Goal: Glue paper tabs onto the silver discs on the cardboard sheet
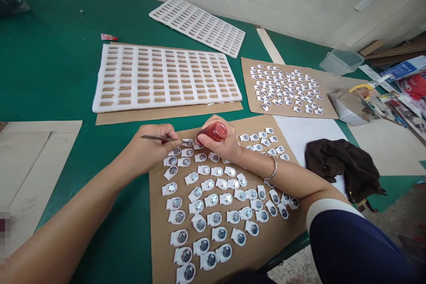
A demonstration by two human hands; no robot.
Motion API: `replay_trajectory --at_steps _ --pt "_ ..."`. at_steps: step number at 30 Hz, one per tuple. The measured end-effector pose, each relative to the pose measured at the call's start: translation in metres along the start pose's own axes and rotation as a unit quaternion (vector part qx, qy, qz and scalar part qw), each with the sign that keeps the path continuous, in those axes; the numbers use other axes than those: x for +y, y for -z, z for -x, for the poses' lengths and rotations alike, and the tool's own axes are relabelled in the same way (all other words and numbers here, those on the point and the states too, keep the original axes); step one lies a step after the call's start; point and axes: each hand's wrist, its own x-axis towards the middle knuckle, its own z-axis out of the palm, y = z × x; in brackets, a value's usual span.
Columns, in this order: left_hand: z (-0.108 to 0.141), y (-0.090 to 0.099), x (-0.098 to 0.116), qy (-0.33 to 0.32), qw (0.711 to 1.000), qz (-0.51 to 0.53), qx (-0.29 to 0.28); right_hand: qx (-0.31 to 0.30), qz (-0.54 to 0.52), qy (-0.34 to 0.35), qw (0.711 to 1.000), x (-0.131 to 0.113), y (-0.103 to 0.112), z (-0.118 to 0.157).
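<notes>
My left hand [148, 148] is closed round thin metal tweezers [150, 137], whose tips reach a small white tag-like piece with a round silvery disc [187, 142]. Wrapped in my right hand [228, 146] is a red squeeze bottle [218, 131], tilted with its narrow end down toward the same piece. Whether the bottle tip touches the piece I cannot tell. Beneath both hands lies a cardboard sheet [159, 222] bearing rows of similar white pieces with silvery discs [214, 218]. My right forearm hides some of them.
Behind is a white foam tray [135, 77] with slots on cardboard, and a second slotted tray [199, 26] farther back. At right are another cardboard sheet [251, 97] of small pieces, a dark brown cloth [339, 164], a clear plastic box [341, 59] and yellow-handled scissors [364, 86].
</notes>
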Motion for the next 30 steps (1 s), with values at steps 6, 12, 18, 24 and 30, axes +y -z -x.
replay_trajectory --at_steps 6,12,18,24,30 --pt "0.0002 0.0006 -0.0016 0.003 1.000 0.017 -0.003 0.008 -0.015 0.004 1.000 -0.0002 0.0012 0.0004" --pt "0.0000 0.0010 -0.0014 -0.011 1.000 -0.005 0.001 0.004 -0.004 -0.012 1.000 -0.0012 0.0025 -0.0001" --pt "-0.0008 0.0000 -0.0048 -0.009 1.000 0.004 0.003 0.005 0.002 -0.011 1.000 0.0007 0.0018 0.0007" --pt "0.0002 0.0003 -0.0041 -0.013 1.000 0.010 0.000 0.010 -0.007 0.000 1.000 0.0014 0.0018 0.0004" --pt "-0.0012 0.0005 -0.0021 -0.018 1.000 -0.013 -0.001 0.012 -0.004 -0.016 1.000 -0.0004 0.0030 -0.0009"
